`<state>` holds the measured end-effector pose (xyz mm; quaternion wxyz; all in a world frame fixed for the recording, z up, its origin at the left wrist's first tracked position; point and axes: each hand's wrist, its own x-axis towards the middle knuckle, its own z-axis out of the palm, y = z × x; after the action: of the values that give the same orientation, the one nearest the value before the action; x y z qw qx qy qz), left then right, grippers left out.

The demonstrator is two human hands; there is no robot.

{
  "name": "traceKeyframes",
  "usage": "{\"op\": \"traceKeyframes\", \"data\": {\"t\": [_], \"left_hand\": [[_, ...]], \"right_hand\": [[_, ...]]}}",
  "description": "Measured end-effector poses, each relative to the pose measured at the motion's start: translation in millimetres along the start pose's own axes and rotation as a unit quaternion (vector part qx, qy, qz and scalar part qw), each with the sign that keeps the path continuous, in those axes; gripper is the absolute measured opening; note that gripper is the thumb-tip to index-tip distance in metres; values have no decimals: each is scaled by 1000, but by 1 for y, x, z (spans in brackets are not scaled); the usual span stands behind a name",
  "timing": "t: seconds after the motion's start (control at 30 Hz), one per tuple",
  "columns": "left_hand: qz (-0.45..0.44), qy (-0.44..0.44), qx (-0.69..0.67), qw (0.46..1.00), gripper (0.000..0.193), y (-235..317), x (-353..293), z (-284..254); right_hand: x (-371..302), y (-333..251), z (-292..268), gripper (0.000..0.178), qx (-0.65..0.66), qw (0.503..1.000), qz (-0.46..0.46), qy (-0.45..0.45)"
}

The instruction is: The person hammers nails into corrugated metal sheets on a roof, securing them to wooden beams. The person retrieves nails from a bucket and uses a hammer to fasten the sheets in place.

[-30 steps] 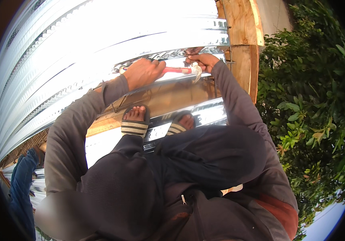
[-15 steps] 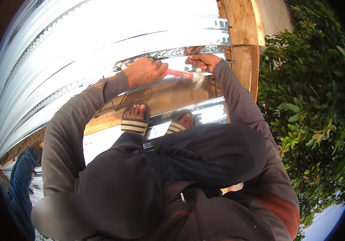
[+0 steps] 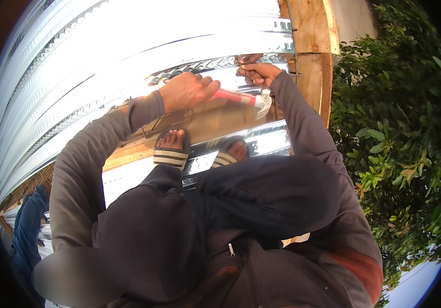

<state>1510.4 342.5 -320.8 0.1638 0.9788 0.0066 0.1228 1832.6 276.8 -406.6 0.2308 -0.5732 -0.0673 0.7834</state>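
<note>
My left hand point(image 3: 187, 91) is wrapped around the red handle of a claw hammer point(image 3: 236, 96). The hammer lies across in front of me, its pale metal head on the right, below my right hand. Close to that head, my right hand point(image 3: 261, 73) has thumb and fingers pinched together at the edge of a shiny ribbed metal panel point(image 3: 215, 65). Whatever sits between those fingertips is too small to make out. The panel's surface mirrors the fingers.
More ribbed metal panels point(image 3: 76, 77) stretch away to the left, glaring in the sun. Wooden boards point(image 3: 313, 77) edge the work on the right, with leafy bushes point(image 3: 395, 138) beyond. My sandalled feet point(image 3: 171, 146) stand beside a gap between panels. Another person's blue-trousered leg point(image 3: 27, 220) shows far left.
The hammer has shifted a little to the right with my left hand, its head now nearer my right wrist. My right hand keeps its pinch at nearly the same place.
</note>
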Motion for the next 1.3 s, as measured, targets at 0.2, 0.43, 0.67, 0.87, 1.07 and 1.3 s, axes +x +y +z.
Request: {"op": "traceKeyframes", "data": {"t": [0.2,0.43,0.67,0.87,1.07,1.3], "left_hand": [[-117,-136,-1,984,29,12,1,2],[-112,-122,-5,986,31,-6,-2,4],[-126,-110,-2,986,23,5,0,0],[-125,-136,-31,982,30,0,5,-3],[-3,22,-33,999,29,-1,3,0],[7,27,-58,998,29,4,6,-2]], "right_hand": [[-9,4,12,36,-5,999,0,43],[0,6,19,29,17,996,-26,81],[-2,7,17,33,29,996,-10,81],[-3,4,9,32,-16,999,-6,51],[-9,-1,13,21,10,999,3,46],[-7,5,7,25,-19,999,-3,47]]}}
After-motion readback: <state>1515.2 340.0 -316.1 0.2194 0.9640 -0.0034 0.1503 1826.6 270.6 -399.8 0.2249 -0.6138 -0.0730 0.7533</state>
